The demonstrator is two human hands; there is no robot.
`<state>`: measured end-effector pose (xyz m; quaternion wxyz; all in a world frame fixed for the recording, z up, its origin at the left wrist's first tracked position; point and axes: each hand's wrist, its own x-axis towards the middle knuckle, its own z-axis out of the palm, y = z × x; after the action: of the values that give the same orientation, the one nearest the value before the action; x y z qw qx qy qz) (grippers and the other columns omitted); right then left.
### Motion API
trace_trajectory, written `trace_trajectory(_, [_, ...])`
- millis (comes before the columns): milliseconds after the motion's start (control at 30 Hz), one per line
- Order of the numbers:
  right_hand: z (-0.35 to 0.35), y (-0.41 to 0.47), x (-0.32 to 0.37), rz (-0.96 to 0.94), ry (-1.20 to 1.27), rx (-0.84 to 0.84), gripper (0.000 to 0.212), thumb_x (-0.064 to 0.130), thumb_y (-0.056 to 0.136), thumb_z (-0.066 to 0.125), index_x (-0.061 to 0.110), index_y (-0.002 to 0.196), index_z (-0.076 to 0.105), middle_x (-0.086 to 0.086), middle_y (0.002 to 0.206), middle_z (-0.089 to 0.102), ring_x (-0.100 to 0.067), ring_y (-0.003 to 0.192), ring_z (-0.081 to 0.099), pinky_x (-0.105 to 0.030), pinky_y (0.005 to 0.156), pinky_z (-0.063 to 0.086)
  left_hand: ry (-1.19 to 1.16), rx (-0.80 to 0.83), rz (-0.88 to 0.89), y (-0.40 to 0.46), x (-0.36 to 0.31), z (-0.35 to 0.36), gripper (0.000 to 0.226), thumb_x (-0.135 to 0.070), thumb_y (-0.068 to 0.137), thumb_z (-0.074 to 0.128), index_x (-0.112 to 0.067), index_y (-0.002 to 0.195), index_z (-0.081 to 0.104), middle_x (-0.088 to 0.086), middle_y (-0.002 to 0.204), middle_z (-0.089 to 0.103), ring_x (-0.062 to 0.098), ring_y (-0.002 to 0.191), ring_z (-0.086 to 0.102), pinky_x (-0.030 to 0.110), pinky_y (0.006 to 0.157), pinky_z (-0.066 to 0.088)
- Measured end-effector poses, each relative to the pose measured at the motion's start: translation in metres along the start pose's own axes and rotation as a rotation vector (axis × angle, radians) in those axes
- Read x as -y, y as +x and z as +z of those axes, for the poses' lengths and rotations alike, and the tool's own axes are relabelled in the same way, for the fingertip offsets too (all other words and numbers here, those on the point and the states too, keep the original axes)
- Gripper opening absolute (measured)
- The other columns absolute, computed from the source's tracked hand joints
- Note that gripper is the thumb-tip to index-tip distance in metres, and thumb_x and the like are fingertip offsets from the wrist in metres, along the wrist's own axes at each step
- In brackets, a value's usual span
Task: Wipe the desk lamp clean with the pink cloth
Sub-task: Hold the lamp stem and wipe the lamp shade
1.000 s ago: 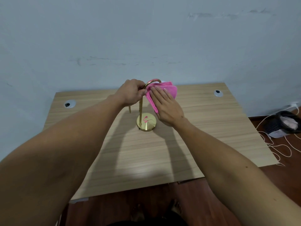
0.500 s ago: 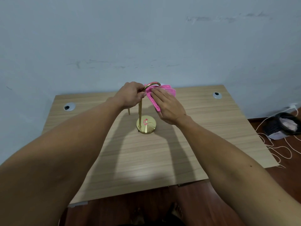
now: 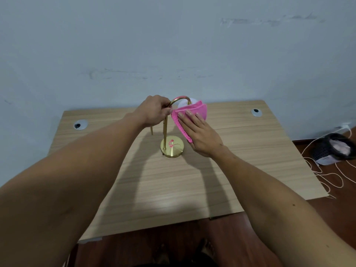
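A gold desk lamp [image 3: 172, 149] stands mid-desk on a round brass base, with a thin upright stem and a curved neck arching right to a white globe shade. My left hand [image 3: 154, 110] is closed around the top of the stem where the neck bends. My right hand [image 3: 200, 132] lies flat, fingers together, pressing the folded pink cloth [image 3: 194, 112] against the near side of the white shade. The cloth covers most of the shade; only its top edge shows behind it.
The wooden desk [image 3: 250, 151] stands against a pale blue wall, with a round cable grommet at the back left [image 3: 81, 124] and another at the back right [image 3: 256, 112]. On the brown floor to the right sit a dark mesh bin [image 3: 333, 148] and loose white cords [image 3: 327, 176].
My right hand with the cloth has slid a little down the shade, so more of the neck's arch and the shade's white top show. My left hand stays on the stem.
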<state>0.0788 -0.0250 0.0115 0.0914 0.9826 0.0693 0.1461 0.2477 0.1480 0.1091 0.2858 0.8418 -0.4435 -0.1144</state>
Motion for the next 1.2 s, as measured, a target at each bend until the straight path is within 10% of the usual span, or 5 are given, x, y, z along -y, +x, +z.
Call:
trace_trajectory(300, [0.013, -0.042, -0.009, 0.011, 0.135, 0.206, 0.065, 0.030, 0.101, 0.038, 0.001, 0.159, 0.033, -0.017, 0.167, 0.031, -0.031, 0.157, 0.025, -0.042, 0.129, 0.013, -0.026, 0.000, -0.034, -0.002, 0.000, -0.001, 0.017, -0.021, 0.095, 0.061, -0.009, 0.093, 0.073, 0.011, 0.089, 0.076, 0.029, 0.089, 0.070, 0.042, 0.084, 0.056])
trace_trajectory(600, [-0.021, -0.028, -0.017, 1.568, 1.340, -0.085, 0.020, 0.014, 0.097, 0.044, 0.006, 0.096, 0.062, -0.018, 0.094, 0.068, -0.040, 0.092, 0.071, -0.057, 0.084, 0.062, -0.038, 0.008, -0.060, -0.005, -0.003, -0.001, 0.017, -0.023, 0.094, 0.060, -0.012, 0.092, 0.073, 0.008, 0.089, 0.076, 0.028, 0.088, 0.070, 0.044, 0.085, 0.057])
trace_trajectory(867, [-0.053, 0.039, 0.041, 1.064, 1.266, -0.529, 0.057, 0.041, 0.103, 0.035, 0.059, 0.156, 0.023, 0.008, 0.155, 0.044, -0.042, 0.115, 0.070, -0.050, 0.073, 0.064, -0.049, -0.004, -0.069, -0.004, -0.003, 0.001, 0.016, -0.022, 0.095, 0.060, -0.012, 0.093, 0.072, 0.006, 0.090, 0.076, 0.026, 0.090, 0.070, 0.040, 0.084, 0.056])
trace_trajectory(1000, [-0.008, 0.061, 0.097, 0.997, 0.993, -0.419, 0.077, 0.030, 0.100, 0.033, 0.006, 0.164, -0.004, -0.012, 0.173, -0.011, -0.028, 0.160, -0.013, -0.049, 0.130, -0.001, -0.049, -0.016, -0.049, -0.004, -0.003, 0.001, 0.016, -0.020, 0.095, 0.061, -0.010, 0.093, 0.073, 0.007, 0.090, 0.076, 0.025, 0.089, 0.071, 0.037, 0.084, 0.055])
trace_trajectory(1200, [0.034, 0.035, 0.117, 1.012, 0.916, -0.344, 0.080, 0.030, 0.100, 0.033, 0.004, 0.163, -0.009, -0.011, 0.172, -0.014, -0.026, 0.161, -0.007, -0.049, 0.130, 0.008, -0.038, 0.011, -0.043, 0.000, -0.002, -0.002, 0.016, -0.020, 0.094, 0.061, -0.011, 0.094, 0.074, 0.006, 0.091, 0.077, 0.024, 0.091, 0.071, 0.037, 0.087, 0.056])
